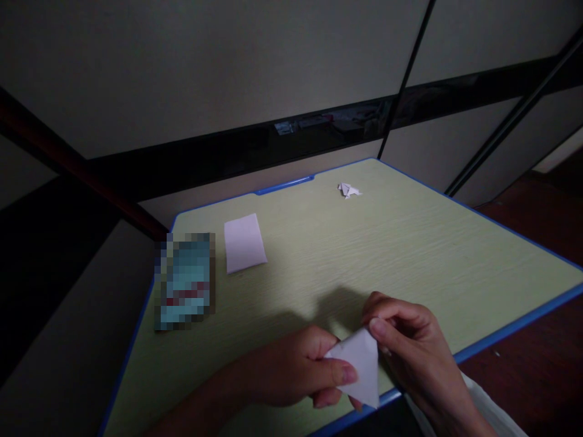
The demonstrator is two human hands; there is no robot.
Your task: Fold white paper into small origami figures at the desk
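A small piece of folded white paper (363,363) is held up over the table's near edge, between both hands. My left hand (314,370) grips its left side, thumb flat on top and fingers underneath. At the paper's upper right corner, my right hand (407,340) pinches with thumb and index finger. The paper's outline comes to a point at the bottom; its underside is hidden.
The light wooden table (410,243) has a blue rim. A folded paper figure (348,190) sits near its far edge. On the left lie a white paper rectangle (245,244) and a blurred teal item (186,282). Cabinet panels (250,73) stand behind.
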